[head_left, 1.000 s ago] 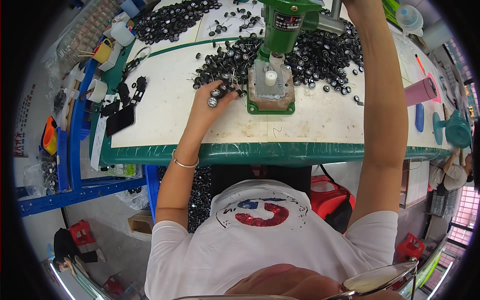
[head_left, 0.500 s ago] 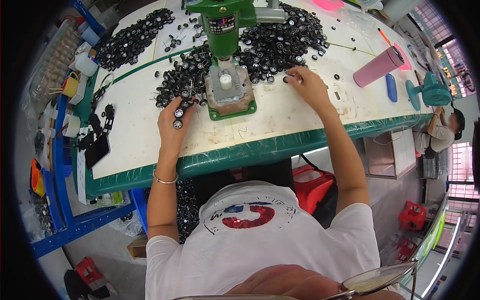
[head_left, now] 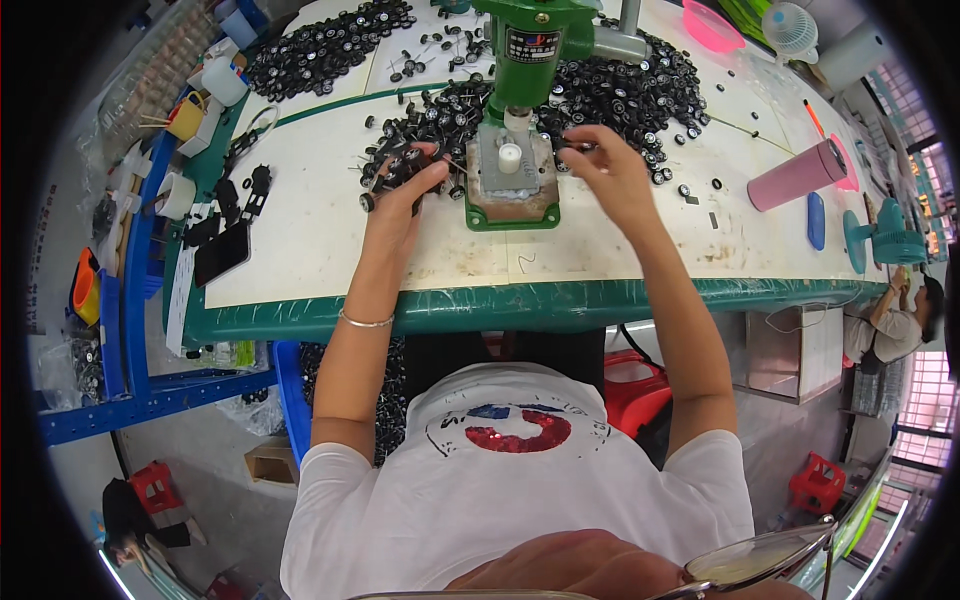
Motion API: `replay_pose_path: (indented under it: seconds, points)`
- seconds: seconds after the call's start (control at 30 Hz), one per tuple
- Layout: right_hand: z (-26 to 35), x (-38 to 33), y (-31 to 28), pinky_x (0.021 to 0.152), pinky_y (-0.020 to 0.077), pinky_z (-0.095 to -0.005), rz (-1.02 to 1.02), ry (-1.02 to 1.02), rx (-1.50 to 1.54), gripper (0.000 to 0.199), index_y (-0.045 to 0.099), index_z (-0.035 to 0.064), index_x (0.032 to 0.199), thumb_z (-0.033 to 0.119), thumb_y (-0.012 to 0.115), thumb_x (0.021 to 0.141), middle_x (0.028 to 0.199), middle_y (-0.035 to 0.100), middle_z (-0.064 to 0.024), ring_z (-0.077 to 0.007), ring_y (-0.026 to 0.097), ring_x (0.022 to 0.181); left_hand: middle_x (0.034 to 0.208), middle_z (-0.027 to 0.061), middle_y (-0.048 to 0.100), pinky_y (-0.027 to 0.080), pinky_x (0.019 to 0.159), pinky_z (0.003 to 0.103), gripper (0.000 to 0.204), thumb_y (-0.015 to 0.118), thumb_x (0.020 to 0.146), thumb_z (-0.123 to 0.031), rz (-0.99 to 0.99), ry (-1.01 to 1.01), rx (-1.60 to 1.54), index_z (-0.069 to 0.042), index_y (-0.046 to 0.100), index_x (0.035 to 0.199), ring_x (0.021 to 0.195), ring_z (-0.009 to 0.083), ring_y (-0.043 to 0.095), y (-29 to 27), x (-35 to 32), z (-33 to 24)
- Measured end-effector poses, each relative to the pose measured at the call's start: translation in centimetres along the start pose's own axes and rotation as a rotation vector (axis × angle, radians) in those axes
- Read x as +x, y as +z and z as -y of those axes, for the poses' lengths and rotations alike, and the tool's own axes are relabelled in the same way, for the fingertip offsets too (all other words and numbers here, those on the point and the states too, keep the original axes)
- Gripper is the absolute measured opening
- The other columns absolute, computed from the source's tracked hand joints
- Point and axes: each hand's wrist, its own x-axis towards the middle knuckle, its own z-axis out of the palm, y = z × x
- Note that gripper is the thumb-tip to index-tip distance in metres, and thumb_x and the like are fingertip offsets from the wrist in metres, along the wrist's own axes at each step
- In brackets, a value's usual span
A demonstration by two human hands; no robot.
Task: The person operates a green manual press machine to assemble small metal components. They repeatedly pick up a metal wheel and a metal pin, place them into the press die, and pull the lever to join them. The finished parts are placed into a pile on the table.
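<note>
Two hands work small black wheels at a green press on the counter.

The left hand (head_left: 398,192) has its grip closed on a cluster of small black wheels (head_left: 392,170), just left of the green press (head_left: 520,60) and its base plate (head_left: 512,190). The right hand (head_left: 612,172) pinches a single dark wheel part (head_left: 572,150) in its fingertips, just right of the white post (head_left: 510,157), with the heap of loose wheels (head_left: 630,90) beyond it. A pink bottle (head_left: 797,175) lies well off to the right of that grip, on the counter (head_left: 320,240).

Small dark rectangular label (head_left: 531,45) with a red patch — on the green press (head_left: 530,30) head
</note>
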Motion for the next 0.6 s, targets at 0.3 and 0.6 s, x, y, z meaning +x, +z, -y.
replay_pose_path:
  seconds: [0.3, 0.6]
  points:
    - [1.4, 0.5, 4.3, 0.07, 0.0479, -0.0269, 0.126, 0.018, 0.119, 0.025, 0.068, 0.0045, 0.103, 0.015, 0.071, 0.081, 0.099, 0.057, -0.0039, -0.0111, 0.057, 0.075, 0.094, 0.0091, 0.068, 0.051, 0.084, 0.03, 0.035, 0.069, 0.08, 0.001, 0.137, 0.009, 0.002, 0.0, 0.061, 0.113, 0.088, 0.0188, 0.067, 2.7, 2.0, 0.5]
    - [0.3, 0.6, 4.1, 0.072, 0.049, -0.0268, 0.1, -0.013, 0.182, 0.04, 0.06, 0.0049, 0.12, 0.017, 0.071, 0.083, 0.102, 0.056, -0.0055, -0.0119, 0.058, 0.079, 0.099, 0.0096, 0.07, 0.05, 0.086, 0.029, 0.032, 0.071, 0.078, 0.0, 0.236, 0.022, 0.095, -0.001, 0.065, 0.11, 0.092, 0.016, 0.066, 4.7, 2.5, 0.3]
